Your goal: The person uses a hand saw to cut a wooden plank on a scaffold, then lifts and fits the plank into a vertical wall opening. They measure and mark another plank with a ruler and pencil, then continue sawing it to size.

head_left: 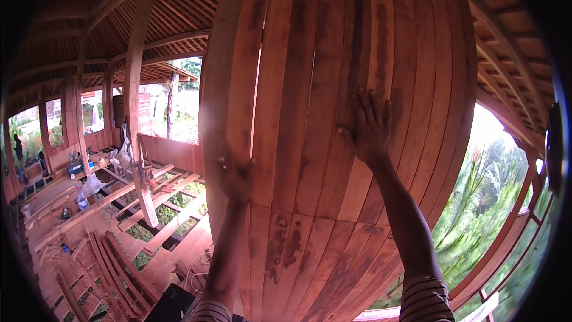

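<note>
A large wall panel of vertical reddish wooden boards (322, 65) fills the middle of the head view, with dark stains and thin gaps between some boards. My right hand (368, 128) lies on the boards right of centre, fingers spread, holding nothing visible. My left hand (235, 176) is lower, near the panel's left part; motion blur hides the shape of its fingers and whether it touches the wood. Both forearms rise from the lower edge.
At left, a wooden post (134, 59) stands beside open floor joists (185, 209), with stacked curved strips (119, 262), a plastic bottle (82, 201) and tools. A slatted roof (167, 6) spans above. Trees (462, 214) show past the right opening and curved frame (515, 197).
</note>
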Tool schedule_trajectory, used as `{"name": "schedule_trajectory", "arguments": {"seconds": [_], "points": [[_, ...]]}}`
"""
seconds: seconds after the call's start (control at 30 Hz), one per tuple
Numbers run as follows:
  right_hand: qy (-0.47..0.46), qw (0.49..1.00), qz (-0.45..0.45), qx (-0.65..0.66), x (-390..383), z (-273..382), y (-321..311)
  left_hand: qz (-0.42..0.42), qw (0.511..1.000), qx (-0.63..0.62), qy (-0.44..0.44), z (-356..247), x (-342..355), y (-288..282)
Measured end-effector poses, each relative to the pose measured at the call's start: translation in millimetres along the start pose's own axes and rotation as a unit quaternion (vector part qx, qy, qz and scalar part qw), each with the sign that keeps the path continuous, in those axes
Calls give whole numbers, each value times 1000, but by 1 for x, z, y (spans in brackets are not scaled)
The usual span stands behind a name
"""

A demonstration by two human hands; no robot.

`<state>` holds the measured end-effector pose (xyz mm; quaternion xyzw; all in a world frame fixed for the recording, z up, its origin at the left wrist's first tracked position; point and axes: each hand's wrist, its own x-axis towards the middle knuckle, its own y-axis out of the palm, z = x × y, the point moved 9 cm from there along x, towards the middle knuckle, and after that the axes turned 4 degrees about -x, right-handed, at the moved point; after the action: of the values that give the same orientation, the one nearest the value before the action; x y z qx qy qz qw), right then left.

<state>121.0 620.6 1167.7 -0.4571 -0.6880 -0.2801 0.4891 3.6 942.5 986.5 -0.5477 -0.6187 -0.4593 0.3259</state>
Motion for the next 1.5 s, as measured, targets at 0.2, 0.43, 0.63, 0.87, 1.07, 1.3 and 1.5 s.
{"name": "schedule_trajectory", "arguments": {"seconds": [0.2,0.43,0.63,0.87,1.07,1.3,1.5], "points": [[0,1000,-10,10,0,1,-2,-32,997,17,73,3,13,-9],[-4,1000,-11,-1,-1,0,-4,51,994,-78,-60,-5,5,0],[1,1000,-8,-1,1,3,-4,69,992,-89,-51,14,9,-5],[-7,1000,-14,5,-1,0,-6,65,993,-96,-8,3,-2,-19],[2,1000,-12,2,-1,0,-5,8,997,-72,32,-19,13,-17],[-2,1000,-26,15,-1,0,-8,21,998,-56,-15,-13,18,-10],[-3,999,-28,17,-2,0,-8,38,997,-60,-18,-12,20,-6]]}}
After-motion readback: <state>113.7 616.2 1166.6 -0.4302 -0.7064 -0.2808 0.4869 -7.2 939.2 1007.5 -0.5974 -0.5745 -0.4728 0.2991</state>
